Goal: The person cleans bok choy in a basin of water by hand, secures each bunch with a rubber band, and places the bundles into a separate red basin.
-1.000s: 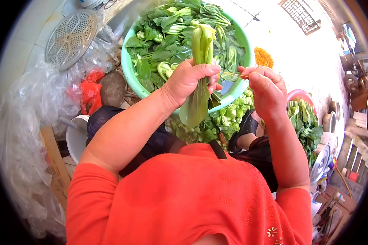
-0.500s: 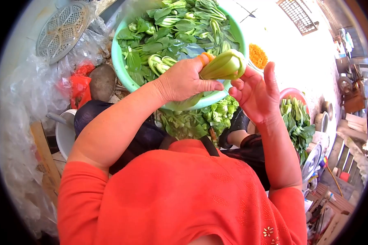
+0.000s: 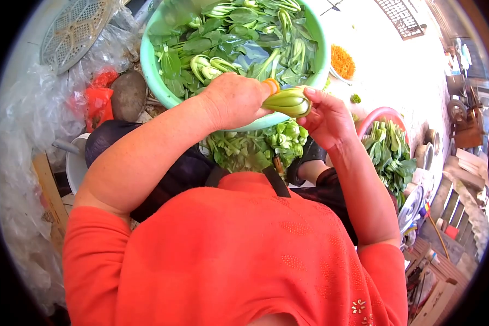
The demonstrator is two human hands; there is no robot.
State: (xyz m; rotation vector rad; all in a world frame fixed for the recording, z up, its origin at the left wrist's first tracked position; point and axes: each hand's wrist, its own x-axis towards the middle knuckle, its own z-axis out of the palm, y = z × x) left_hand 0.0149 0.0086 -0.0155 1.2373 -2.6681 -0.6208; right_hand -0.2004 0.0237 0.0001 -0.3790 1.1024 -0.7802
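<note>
There is one green bunch (image 3: 289,103) up in the air, just over the near right edge of one big green tub (image 3: 149,60). Both hands are on it. The left hand (image 3: 233,100) is closed around the bunch, just behind its fat end. The right hand (image 3: 334,119) has a narrow grip, with its thumb and fingers on the tip of the fat end. One orange band (image 3: 273,85) sits against the bunch by the left fingers; I can't tell if it goes round the bunch or round a finger.

Lots of leafy greens (image 3: 214,41) fill the tub, too mixed up to count. One pile of loose leaves (image 3: 288,138) lies by the tub's near edge. Past the right edge are one orange heap (image 3: 342,61), one small green bit (image 3: 355,99) and one pink tub (image 3: 384,112). By the left edge are one stone (image 3: 129,95) and one red bag (image 3: 99,106).

One second ago, the bunch stood with its fat end up, and a thin band was pulled tight between the hands. Half a second ago, the right thumb stuck up in the air; now it has come down on the bunch. The left hand has rolled over, so more of its back shows. The small green bit was hidden behind the right hand, and now it can be seen.
</note>
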